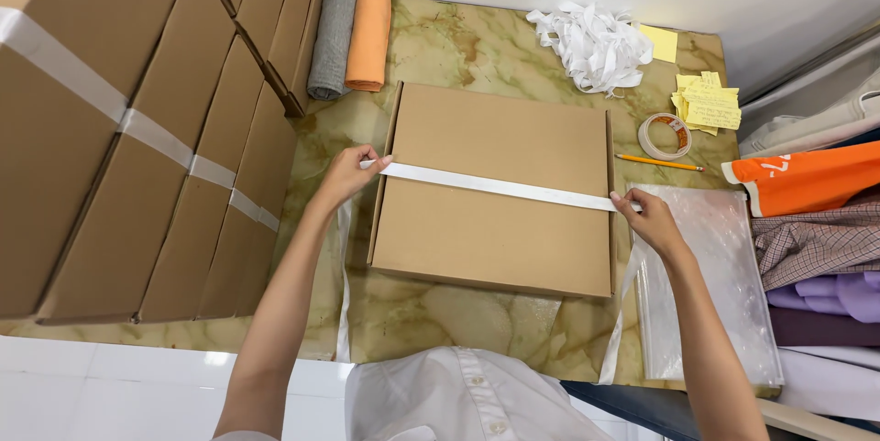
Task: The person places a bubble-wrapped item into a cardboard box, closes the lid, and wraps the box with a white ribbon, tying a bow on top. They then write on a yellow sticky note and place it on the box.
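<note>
A flat brown cardboard box (495, 221) lies on the marbled green tabletop (458, 47). A white strap (495, 186) runs across its lid from left to right. My left hand (346, 175) pinches the strap's left end at the box's left edge. My right hand (647, 216) holds the right end at the box's right edge. The strap's loose ends hang down past both sides toward the table's front edge.
Stacked strapped cardboard boxes (137, 138) fill the left. Grey (332, 28) and orange (369, 28) fabric rolls lie at the back. A white strap pile (591, 42), yellow notes (706, 102), tape roll (665, 136), pencil (658, 162), clear plastic bag (710, 285) and folded clothes (816, 230) sit right.
</note>
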